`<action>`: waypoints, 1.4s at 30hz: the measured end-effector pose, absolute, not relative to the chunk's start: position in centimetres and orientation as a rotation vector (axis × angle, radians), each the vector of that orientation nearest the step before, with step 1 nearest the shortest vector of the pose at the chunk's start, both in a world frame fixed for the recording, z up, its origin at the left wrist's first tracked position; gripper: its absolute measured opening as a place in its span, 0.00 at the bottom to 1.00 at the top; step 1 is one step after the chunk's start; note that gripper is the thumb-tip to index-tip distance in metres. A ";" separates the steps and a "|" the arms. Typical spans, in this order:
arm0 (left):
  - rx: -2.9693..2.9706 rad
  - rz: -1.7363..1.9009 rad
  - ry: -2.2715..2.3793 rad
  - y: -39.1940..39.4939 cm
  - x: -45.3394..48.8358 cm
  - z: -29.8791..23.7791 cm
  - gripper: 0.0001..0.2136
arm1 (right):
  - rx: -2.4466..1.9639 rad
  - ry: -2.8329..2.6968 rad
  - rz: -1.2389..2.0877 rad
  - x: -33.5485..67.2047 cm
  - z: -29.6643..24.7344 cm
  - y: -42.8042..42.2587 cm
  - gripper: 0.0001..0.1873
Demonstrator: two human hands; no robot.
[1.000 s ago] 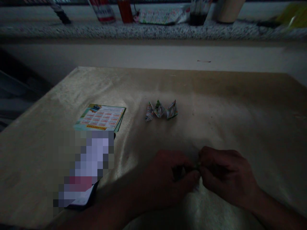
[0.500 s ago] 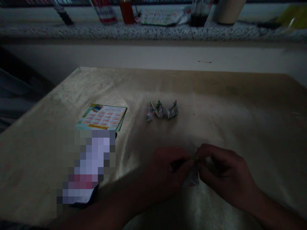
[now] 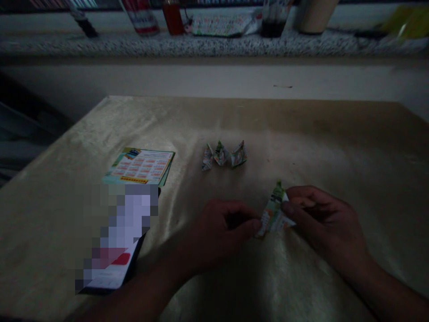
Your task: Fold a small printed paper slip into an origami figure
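A small folded piece of printed paper (image 3: 275, 210), green at its top tip, is held up between my two hands above the table. My right hand (image 3: 330, 223) pinches its right side between thumb and fingers. At its lower left corner, my left hand (image 3: 224, 232) closes thumb and forefinger on the edge. Farther back on the table stand several small folded paper shapes in a row: one on the left (image 3: 207, 157), one in the middle (image 3: 220, 154) and one on the right (image 3: 239, 155).
Left of my hands lie a stack of printed calendar cards (image 3: 142, 165) and a phone (image 3: 115, 275) with its screen lit and partly blurred out. Behind the table (image 3: 335, 134), a speckled stone ledge (image 3: 208, 47) carries a red bottle (image 3: 173, 18), a cup of dark liquid (image 3: 274, 24) and a packet (image 3: 219, 24).
The folded paper has been turned and raised, so more of its printed face shows. My hands have moved apart, the right one now gripping its side and the left its lower corner.
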State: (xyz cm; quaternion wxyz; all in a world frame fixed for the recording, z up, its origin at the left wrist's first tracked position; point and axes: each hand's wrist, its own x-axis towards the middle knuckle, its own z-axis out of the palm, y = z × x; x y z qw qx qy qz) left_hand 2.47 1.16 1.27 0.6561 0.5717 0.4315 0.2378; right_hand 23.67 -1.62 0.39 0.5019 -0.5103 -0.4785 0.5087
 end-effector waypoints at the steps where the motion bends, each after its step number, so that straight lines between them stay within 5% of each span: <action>1: 1.301 0.537 0.974 1.2 2.4 1.3 0.07 | -1.211 -1.145 1.266 23.7 0.4 -1.6 0.05; 8: 1.260 0.541 0.957 1.0 2.8 0.9 0.07 | -1.216 -1.133 1.608 23.2 -0.4 -2.1 0.05; 19: 1.113 0.730 0.923 0.5 3.3 0.8 0.07 | -1.298 -1.119 1.477 22.8 0.0 -2.2 0.05; 31: 2.116 1.127 0.728 0.1 2.9 0.3 0.05 | -1.294 -1.113 1.355 23.1 0.0 -2.1 0.06; 42: 1.172 0.867 1.106 -0.4 4.0 0.5 0.09 | -1.416 -1.232 1.078 22.1 0.4 -2.8 0.08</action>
